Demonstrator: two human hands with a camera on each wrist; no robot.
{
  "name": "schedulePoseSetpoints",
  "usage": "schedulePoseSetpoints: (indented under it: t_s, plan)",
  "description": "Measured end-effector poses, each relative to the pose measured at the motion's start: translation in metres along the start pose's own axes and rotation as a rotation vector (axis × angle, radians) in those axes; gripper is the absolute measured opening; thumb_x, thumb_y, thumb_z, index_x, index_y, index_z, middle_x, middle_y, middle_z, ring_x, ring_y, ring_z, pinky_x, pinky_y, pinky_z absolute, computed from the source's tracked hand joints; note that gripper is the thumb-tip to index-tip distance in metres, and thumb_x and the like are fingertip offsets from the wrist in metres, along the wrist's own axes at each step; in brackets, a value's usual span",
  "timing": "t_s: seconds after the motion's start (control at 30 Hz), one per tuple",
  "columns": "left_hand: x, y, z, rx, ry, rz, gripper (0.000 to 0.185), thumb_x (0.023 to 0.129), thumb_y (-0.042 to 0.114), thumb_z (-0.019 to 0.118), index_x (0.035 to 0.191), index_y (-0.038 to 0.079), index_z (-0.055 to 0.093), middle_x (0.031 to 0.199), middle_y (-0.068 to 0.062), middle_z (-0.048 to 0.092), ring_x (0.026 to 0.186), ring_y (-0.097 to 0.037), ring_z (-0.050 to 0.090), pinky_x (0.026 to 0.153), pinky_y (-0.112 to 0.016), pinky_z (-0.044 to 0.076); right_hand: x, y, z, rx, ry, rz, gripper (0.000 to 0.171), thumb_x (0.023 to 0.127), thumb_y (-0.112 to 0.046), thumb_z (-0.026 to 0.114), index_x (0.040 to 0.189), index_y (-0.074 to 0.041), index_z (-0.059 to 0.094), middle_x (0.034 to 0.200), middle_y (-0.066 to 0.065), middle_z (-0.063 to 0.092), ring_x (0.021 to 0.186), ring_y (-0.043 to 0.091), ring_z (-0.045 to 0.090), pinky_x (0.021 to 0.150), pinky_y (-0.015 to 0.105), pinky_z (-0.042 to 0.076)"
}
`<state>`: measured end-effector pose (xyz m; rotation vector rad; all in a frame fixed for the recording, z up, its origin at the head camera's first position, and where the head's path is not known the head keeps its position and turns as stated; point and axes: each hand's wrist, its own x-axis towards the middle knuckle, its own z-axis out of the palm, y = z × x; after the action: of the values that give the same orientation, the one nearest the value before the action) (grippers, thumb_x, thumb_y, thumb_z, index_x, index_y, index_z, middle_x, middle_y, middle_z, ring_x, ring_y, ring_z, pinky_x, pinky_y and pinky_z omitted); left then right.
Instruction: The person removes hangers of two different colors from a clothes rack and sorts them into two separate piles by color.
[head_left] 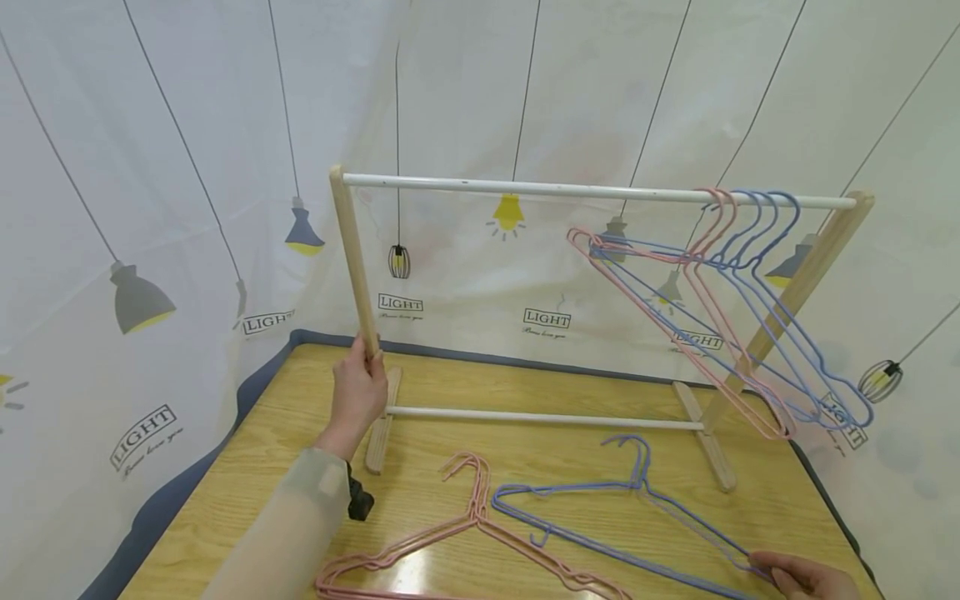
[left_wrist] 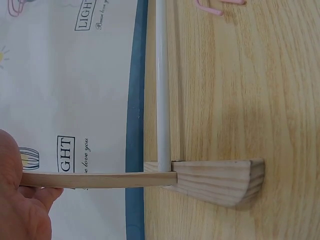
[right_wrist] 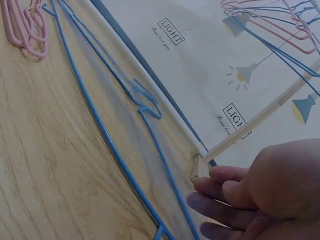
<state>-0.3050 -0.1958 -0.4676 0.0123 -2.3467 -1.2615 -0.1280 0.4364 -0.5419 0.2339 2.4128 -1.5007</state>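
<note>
A small clothes rack with wooden posts and a white top rail (head_left: 600, 192) stands on the wooden table (head_left: 247, 492). My left hand (head_left: 366, 371) grips the rack's left post (head_left: 352, 258) low down, just above its foot (left_wrist: 220, 182); that hand (left_wrist: 20, 200) also shows around the post (left_wrist: 100, 179). Several pink and blue wire hangers (head_left: 750, 283) hang at the rail's right end. Blue hangers (head_left: 600, 517) and pink hangers (head_left: 465, 533) lie flat on the table. My right hand (head_left: 772, 571) pinches the right tip of the blue hangers (right_wrist: 110, 145) with curled fingers (right_wrist: 220, 190).
A white curtain (head_left: 150, 167) printed with lamps closes off the back and both sides. The rack's lower white rail (head_left: 540, 417) runs between its wooden feet. The table's dark edge (head_left: 255, 392) lies close behind the rack. A black strap (head_left: 358, 500) sits at my left wrist.
</note>
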Motion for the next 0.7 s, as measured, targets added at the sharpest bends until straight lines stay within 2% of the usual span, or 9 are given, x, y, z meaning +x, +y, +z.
schedulePoseSetpoints:
  t_s: [0.07,0.17,0.23,0.3,0.37,0.47,0.5,0.57,0.7]
  plan:
    - [0.0,0.0,0.0,-0.002,0.0,-0.001,0.035,0.111,0.006,0.053,0.146,0.005,0.056,0.121,-0.029,0.07,0.082,-0.034,0.069,0.067,-0.046,0.056,-0.001,-0.005,0.005,-0.122,0.101,0.025,0.03,0.104,0.003,0.056,0.128,0.019,0.064,0.12,0.024,0.074,0.091,-0.003,0.068,0.08,0.023,0.057]
    - [0.0,0.0,0.0,-0.002,0.0,-0.002,0.035,0.111,0.006,0.053,0.145,0.005,0.056,0.121,-0.029,0.07,0.083,-0.034,0.069,0.068,-0.046,0.056,-0.003,-0.013,0.007,-0.16,0.156,0.028,0.032,0.104,-0.003,0.061,0.13,0.015,0.065,0.122,0.023,0.074,0.091,-0.002,0.068,0.079,0.022,0.056]
    - [0.0,0.0,-0.001,-0.003,0.001,0.0,0.035,0.11,0.005,0.053,0.146,0.004,0.056,0.121,-0.029,0.07,0.084,-0.035,0.069,0.068,-0.046,0.056,-0.006,-0.022,0.007,-0.111,0.195,0.038,0.037,0.104,-0.01,0.065,0.132,0.014,0.065,0.12,0.019,0.075,0.09,-0.002,0.069,0.078,0.022,0.057]
    - [-0.001,0.0,-0.001,-0.004,0.006,0.0,0.035,0.11,0.005,0.053,0.145,0.005,0.056,0.121,-0.029,0.07,0.085,-0.035,0.07,0.068,-0.046,0.056,-0.011,-0.034,0.01,-0.029,0.278,0.018,0.038,0.104,-0.014,0.069,0.132,0.012,0.066,0.113,0.012,0.078,0.088,-0.001,0.071,0.077,0.023,0.058]
    - [-0.001,-0.001,-0.001,-0.007,0.011,0.0,0.036,0.11,0.004,0.053,0.145,0.004,0.056,0.121,-0.03,0.069,0.084,-0.035,0.069,0.067,-0.046,0.056,-0.016,-0.049,0.015,0.108,0.372,-0.04,0.036,0.103,-0.014,0.073,0.13,0.01,0.069,0.106,0.004,0.08,0.087,0.001,0.073,0.075,0.024,0.059]
    - [-0.002,-0.002,-0.002,-0.006,0.015,0.005,0.036,0.11,0.004,0.053,0.146,0.004,0.056,0.12,-0.03,0.07,0.083,-0.036,0.07,0.066,-0.046,0.056,-0.025,-0.076,0.026,0.3,0.516,-0.186,0.028,0.1,-0.007,0.075,0.125,0.006,0.073,0.096,-0.005,0.08,0.085,0.004,0.075,0.073,0.023,0.059]
    - [-0.002,-0.002,-0.002,-0.008,0.012,0.006,0.037,0.11,0.005,0.053,0.146,0.004,0.056,0.12,-0.03,0.07,0.084,-0.036,0.07,0.067,-0.047,0.056,-0.028,-0.086,0.028,0.334,0.55,-0.227,0.028,0.099,-0.005,0.075,0.124,0.006,0.074,0.096,-0.007,0.08,0.085,0.004,0.075,0.073,0.022,0.058]
    - [-0.002,-0.001,-0.001,-0.005,0.01,0.011,0.037,0.11,0.005,0.053,0.147,0.004,0.056,0.119,-0.03,0.07,0.085,-0.036,0.07,0.068,-0.047,0.056,-0.032,-0.105,0.031,0.39,0.615,-0.254,0.028,0.099,-0.003,0.074,0.126,0.003,0.074,0.097,-0.009,0.08,0.085,0.003,0.075,0.073,0.019,0.057]
    - [-0.001,0.001,0.0,-0.006,0.012,0.011,0.036,0.11,0.005,0.054,0.146,0.004,0.056,0.12,-0.029,0.07,0.089,-0.037,0.071,0.071,-0.049,0.057,-0.033,-0.133,0.033,0.474,0.721,-0.304,0.034,0.097,0.002,0.073,0.131,0.005,0.071,0.102,-0.006,0.08,0.087,0.005,0.076,0.077,0.018,0.057]
